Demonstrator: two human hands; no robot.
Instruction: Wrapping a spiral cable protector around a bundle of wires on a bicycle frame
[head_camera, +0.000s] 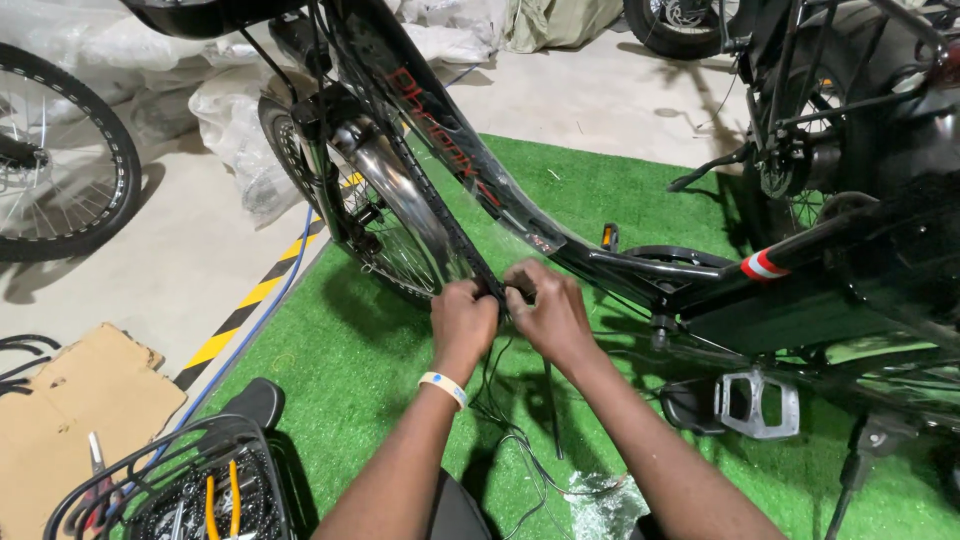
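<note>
Two hands at work, ours. Left hand (463, 318) and right hand (548, 312) close together, both pinched shut on thin black cable (497, 300) where it meets black bike frame (470, 165), just behind front wheel (385, 235). Loose cable slack (505, 420) trails down onto green turf mat (360, 350). Risks, our judgement: pulling hard could snap or kink cable; fingers near spokes could get nicked; slack could snag pedal (755, 403); bike could tip.

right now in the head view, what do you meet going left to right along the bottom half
cardboard sheet → wire basket → left hand → right hand → silver pedal
</note>
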